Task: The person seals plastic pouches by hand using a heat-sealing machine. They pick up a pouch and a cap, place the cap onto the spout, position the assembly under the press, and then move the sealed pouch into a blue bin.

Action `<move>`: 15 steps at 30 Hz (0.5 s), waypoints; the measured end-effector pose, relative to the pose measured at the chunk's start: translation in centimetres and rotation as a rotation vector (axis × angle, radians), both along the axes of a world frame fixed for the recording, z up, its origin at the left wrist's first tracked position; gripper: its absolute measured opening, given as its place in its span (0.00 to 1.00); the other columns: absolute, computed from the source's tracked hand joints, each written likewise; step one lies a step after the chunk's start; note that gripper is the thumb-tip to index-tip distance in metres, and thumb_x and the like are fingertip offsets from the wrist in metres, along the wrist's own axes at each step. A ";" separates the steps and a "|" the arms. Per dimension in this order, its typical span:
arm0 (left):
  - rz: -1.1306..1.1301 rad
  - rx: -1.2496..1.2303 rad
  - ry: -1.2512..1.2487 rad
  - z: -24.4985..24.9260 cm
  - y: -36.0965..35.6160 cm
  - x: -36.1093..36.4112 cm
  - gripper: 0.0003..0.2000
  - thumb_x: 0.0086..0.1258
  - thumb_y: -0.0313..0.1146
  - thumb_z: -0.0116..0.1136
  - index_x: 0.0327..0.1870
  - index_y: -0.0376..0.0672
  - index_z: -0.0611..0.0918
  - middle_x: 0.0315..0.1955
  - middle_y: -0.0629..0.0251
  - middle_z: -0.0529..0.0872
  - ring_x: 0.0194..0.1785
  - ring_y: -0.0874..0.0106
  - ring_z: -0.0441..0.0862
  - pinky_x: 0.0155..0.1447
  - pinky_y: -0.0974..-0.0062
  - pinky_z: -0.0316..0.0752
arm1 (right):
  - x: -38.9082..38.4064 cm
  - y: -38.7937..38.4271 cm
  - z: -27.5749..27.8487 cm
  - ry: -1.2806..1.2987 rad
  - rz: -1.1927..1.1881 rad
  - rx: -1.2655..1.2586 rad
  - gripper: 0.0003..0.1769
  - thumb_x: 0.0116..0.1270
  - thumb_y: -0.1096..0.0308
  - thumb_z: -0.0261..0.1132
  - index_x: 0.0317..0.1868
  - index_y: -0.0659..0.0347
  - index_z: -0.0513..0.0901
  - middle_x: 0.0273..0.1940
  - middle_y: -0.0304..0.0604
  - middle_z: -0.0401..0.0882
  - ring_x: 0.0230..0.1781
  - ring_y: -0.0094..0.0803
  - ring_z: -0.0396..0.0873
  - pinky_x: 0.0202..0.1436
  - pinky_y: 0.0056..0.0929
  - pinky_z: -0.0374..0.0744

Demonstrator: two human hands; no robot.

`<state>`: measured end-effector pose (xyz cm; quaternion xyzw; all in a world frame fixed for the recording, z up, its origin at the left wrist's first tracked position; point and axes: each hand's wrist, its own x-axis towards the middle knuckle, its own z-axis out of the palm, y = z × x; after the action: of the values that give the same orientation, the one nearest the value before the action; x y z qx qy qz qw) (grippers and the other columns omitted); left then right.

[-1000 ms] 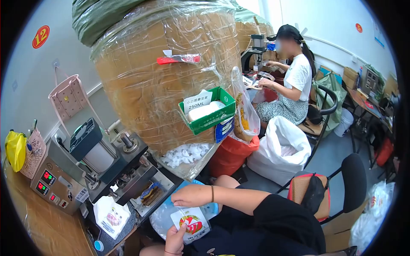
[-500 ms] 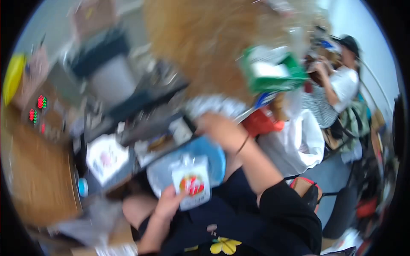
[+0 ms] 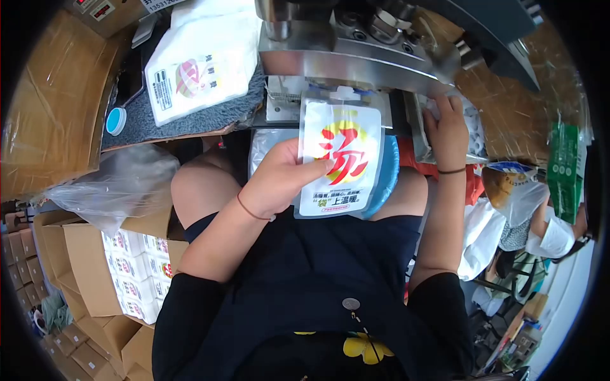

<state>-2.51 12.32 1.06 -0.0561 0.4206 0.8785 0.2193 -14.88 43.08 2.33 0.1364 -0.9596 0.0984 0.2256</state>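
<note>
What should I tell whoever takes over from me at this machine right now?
Left hand grips the printed pouch, spout up at the metal press head. Right hand rests at the white caps beside it; whether it holds one is unclear. Done: pouch is up at the head. Left: probably capping the spout; a stack of pouches lies on the mat.

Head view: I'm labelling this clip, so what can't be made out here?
Right hand: its fingertips reach among the white caps at the edge of the machine, and whether it grips one is unclear.
Pouch in the left hand: its top is tucked under the machine, and its small print is too small to read.
Co-worker: cut off by the lens rim.
</note>
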 end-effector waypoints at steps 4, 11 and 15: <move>-0.044 -0.005 -0.041 0.1 -0.3 -1.1 0.17 0.73 0.24 0.64 0.60 0.30 0.79 0.51 0.55 0.89 0.51 0.73 0.87 0.56 0.73 0.83 | 0.3 0.2 -0.1 0.112 0.087 -0.032 0.14 0.65 0.68 0.69 0.52 0.52 0.85 0.46 0.45 0.81 0.46 0.50 0.81 0.48 0.46 0.79; 0.780 -2.086 0.950 0.0 -11.5 -4.4 0.32 0.73 0.36 0.64 0.73 0.31 0.67 0.71 0.37 0.70 0.74 0.52 0.72 0.68 0.57 0.72 | 0.7 1.1 -0.5 0.319 0.096 -0.075 0.15 0.66 0.76 0.65 0.54 0.63 0.83 0.49 0.51 0.82 0.51 0.50 0.80 0.57 0.42 0.78; 0.158 -2.183 1.010 -0.9 -11.2 0.0 0.28 0.73 0.31 0.59 0.73 0.32 0.70 0.72 0.44 0.71 0.71 0.44 0.71 0.73 0.56 0.66 | 2.9 1.4 0.8 0.140 0.064 -0.545 0.16 0.70 0.79 0.62 0.57 0.67 0.79 0.50 0.52 0.81 0.52 0.43 0.81 0.54 0.32 0.81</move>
<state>-2.55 1.15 0.14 0.1123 0.9758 -0.0065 -0.1873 -11.99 44.49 3.09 0.1075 -0.8751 0.3501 0.3162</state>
